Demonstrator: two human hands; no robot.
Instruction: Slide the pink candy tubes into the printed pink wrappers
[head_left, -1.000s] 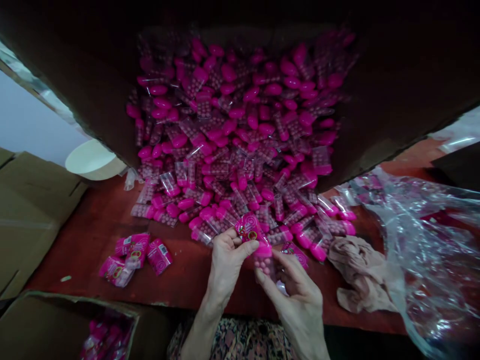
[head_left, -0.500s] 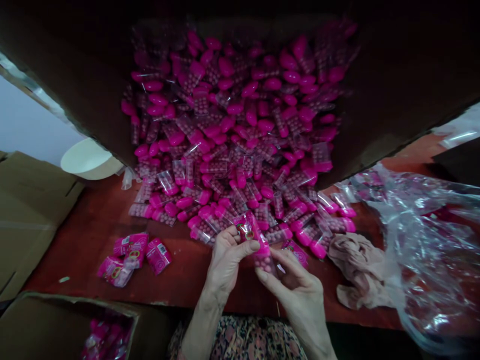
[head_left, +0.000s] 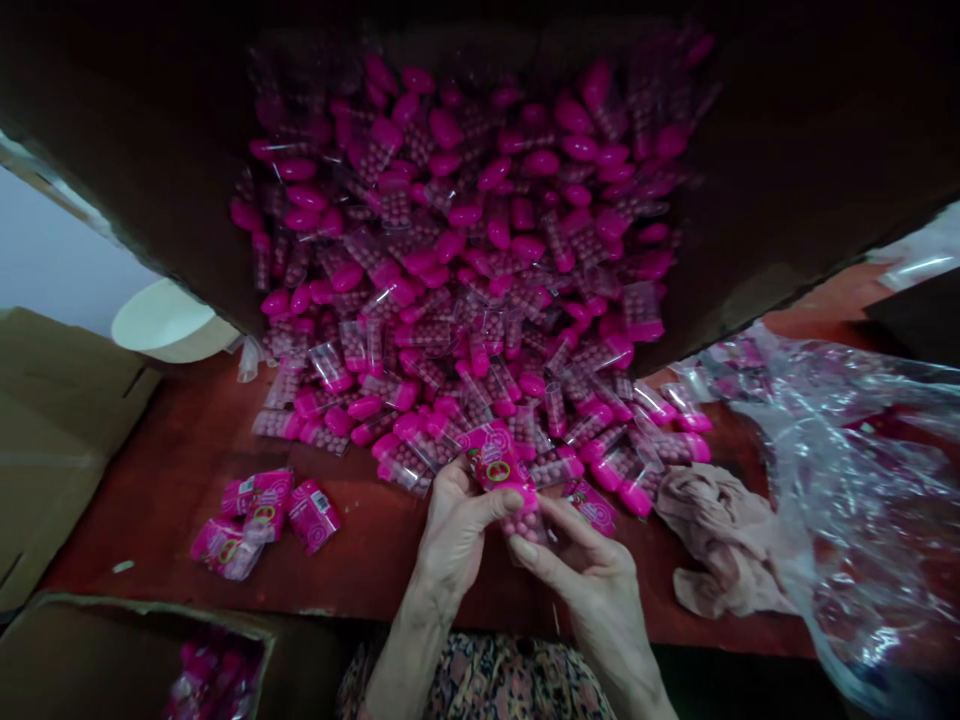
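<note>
My left hand (head_left: 457, 530) grips a shiny pink printed wrapper (head_left: 495, 462) between thumb and fingers, at the near edge of the heap. The thumb and fingers of my right hand (head_left: 585, 570) are closed on the lower end of a clear candy container (head_left: 525, 522) with pink balls inside. The wrapper lies over the container's upper part. Behind my hands, a large heap of clear containers with pink caps (head_left: 450, 330) spills from a dark box. Another pink wrapper (head_left: 590, 506) lies just beyond my right hand.
Several wrapped pink packs (head_left: 262, 505) lie on the red table (head_left: 360, 560) at left. A crumpled cloth (head_left: 724, 540) and clear plastic sheeting (head_left: 847, 520) are at right. Cardboard boxes (head_left: 67, 440) stand at left, near a pale bowl (head_left: 169, 320); an open box (head_left: 300, 660) sits lower left.
The printed face of the wrapper now shows more fully toward the camera, and less of the clear container shows below it. Both hands keep nearly the same place.
</note>
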